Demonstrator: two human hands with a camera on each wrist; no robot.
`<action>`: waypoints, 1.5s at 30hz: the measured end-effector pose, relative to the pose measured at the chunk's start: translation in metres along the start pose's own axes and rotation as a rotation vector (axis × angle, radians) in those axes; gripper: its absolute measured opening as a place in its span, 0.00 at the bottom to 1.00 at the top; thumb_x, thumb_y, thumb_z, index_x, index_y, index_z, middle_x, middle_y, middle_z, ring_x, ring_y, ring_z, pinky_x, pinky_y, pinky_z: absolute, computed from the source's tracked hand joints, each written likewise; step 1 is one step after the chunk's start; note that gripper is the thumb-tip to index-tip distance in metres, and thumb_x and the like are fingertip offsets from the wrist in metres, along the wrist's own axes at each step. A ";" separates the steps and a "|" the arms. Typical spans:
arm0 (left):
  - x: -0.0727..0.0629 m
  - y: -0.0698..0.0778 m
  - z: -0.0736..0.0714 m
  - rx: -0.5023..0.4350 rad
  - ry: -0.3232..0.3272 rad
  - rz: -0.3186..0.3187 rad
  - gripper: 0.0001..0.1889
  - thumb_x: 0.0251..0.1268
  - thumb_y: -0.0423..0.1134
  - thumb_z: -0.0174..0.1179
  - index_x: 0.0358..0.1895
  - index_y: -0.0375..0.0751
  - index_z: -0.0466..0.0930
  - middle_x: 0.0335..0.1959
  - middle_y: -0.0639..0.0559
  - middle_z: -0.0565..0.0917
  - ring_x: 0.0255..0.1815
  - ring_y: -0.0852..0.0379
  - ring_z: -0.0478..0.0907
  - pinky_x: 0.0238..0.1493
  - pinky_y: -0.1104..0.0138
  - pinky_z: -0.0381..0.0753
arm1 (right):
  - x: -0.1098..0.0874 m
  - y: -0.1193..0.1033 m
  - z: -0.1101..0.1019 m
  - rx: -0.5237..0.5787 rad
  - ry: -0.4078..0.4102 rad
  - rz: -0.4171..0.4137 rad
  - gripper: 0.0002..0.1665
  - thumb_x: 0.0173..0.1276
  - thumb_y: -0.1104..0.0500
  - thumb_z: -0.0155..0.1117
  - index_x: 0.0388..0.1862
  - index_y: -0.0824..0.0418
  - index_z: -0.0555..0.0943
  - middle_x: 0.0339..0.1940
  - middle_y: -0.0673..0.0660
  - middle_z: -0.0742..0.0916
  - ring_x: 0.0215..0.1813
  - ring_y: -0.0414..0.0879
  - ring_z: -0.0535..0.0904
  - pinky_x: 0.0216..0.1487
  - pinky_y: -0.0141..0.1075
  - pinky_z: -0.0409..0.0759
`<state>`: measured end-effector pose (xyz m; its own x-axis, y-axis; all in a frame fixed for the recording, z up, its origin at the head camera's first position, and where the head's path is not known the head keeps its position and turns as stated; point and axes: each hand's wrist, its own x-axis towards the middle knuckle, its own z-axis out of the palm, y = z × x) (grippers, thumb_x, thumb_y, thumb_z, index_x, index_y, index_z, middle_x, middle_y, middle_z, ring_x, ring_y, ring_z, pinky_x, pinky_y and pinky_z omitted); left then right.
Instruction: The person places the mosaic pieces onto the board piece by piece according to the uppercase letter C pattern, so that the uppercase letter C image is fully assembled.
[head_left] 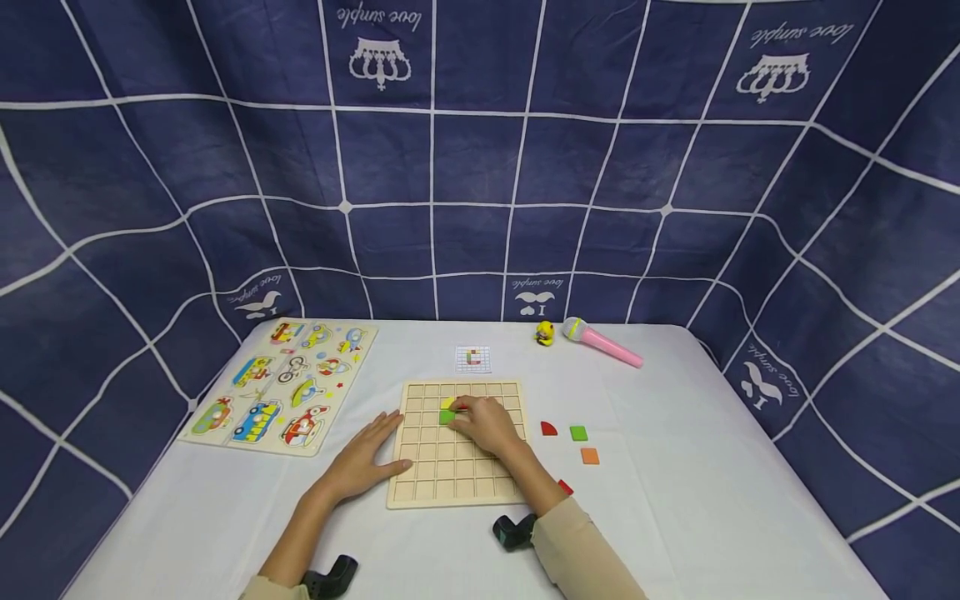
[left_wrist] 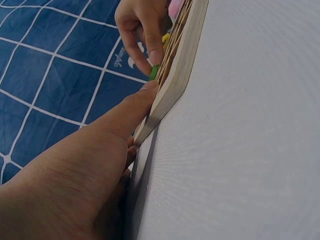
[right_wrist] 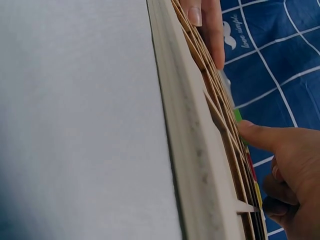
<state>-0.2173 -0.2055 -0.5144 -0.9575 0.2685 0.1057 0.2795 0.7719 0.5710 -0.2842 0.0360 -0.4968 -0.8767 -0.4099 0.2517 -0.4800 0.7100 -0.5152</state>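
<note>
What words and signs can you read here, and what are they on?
"love simple": upside down on the blue cloth, by crown and moustache signs.
"I" and a heart: upside down, under a moustache on that cloth.
Small card: coloured blocks shaped a bit like "C", maybe not a letter.
Puzzle board: any writing is too small to read.
Wooden grid: no writing shows.
</note>
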 end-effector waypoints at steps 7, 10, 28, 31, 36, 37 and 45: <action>0.000 0.000 0.001 0.001 -0.005 -0.007 0.47 0.50 0.65 0.60 0.71 0.44 0.56 0.71 0.47 0.56 0.72 0.43 0.47 0.66 0.44 0.50 | -0.001 -0.002 0.001 -0.021 0.009 -0.017 0.16 0.57 0.48 0.68 0.43 0.52 0.84 0.28 0.47 0.86 0.20 0.37 0.70 0.42 0.39 0.77; 0.000 0.000 0.001 -0.005 -0.007 -0.009 0.47 0.50 0.64 0.61 0.71 0.44 0.56 0.71 0.47 0.56 0.72 0.43 0.47 0.66 0.44 0.50 | -0.001 -0.002 0.000 -0.027 0.008 -0.019 0.16 0.57 0.48 0.68 0.43 0.52 0.84 0.30 0.47 0.87 0.24 0.38 0.73 0.44 0.41 0.77; 0.000 -0.001 0.001 0.003 0.010 0.003 0.48 0.49 0.64 0.61 0.71 0.43 0.57 0.71 0.47 0.57 0.72 0.43 0.47 0.67 0.45 0.50 | -0.021 0.007 -0.033 0.097 0.023 0.021 0.16 0.59 0.52 0.67 0.46 0.53 0.83 0.09 0.45 0.64 0.12 0.36 0.55 0.12 0.28 0.55; 0.001 -0.002 0.001 0.002 0.007 0.002 0.48 0.49 0.65 0.61 0.71 0.44 0.57 0.71 0.47 0.56 0.72 0.44 0.47 0.67 0.45 0.50 | -0.028 0.013 -0.046 0.141 0.032 0.020 0.16 0.59 0.55 0.68 0.46 0.55 0.82 0.08 0.45 0.65 0.12 0.36 0.54 0.12 0.28 0.56; 0.002 -0.002 0.003 -0.004 0.002 -0.001 0.48 0.49 0.65 0.60 0.71 0.44 0.56 0.72 0.48 0.56 0.72 0.44 0.46 0.67 0.45 0.49 | -0.042 0.030 -0.071 0.149 0.082 0.044 0.15 0.56 0.57 0.70 0.44 0.54 0.83 0.09 0.45 0.64 0.13 0.36 0.54 0.13 0.28 0.55; 0.002 -0.002 0.003 -0.006 0.003 -0.002 0.48 0.49 0.65 0.61 0.71 0.44 0.56 0.72 0.48 0.56 0.72 0.44 0.46 0.67 0.45 0.49 | -0.045 0.035 -0.077 0.142 0.096 0.051 0.15 0.56 0.58 0.71 0.44 0.54 0.83 0.09 0.45 0.64 0.13 0.36 0.54 0.13 0.28 0.55; 0.001 -0.002 0.002 0.001 0.010 0.001 0.47 0.49 0.65 0.61 0.71 0.44 0.57 0.71 0.48 0.57 0.72 0.44 0.47 0.68 0.47 0.49 | -0.076 0.076 -0.120 0.091 0.141 0.176 0.15 0.55 0.56 0.71 0.43 0.54 0.84 0.10 0.47 0.64 0.14 0.39 0.55 0.13 0.30 0.54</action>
<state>-0.2182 -0.2051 -0.5173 -0.9577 0.2638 0.1147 0.2809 0.7719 0.5703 -0.2583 0.1899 -0.4570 -0.9456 -0.1956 0.2600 -0.3198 0.7065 -0.6314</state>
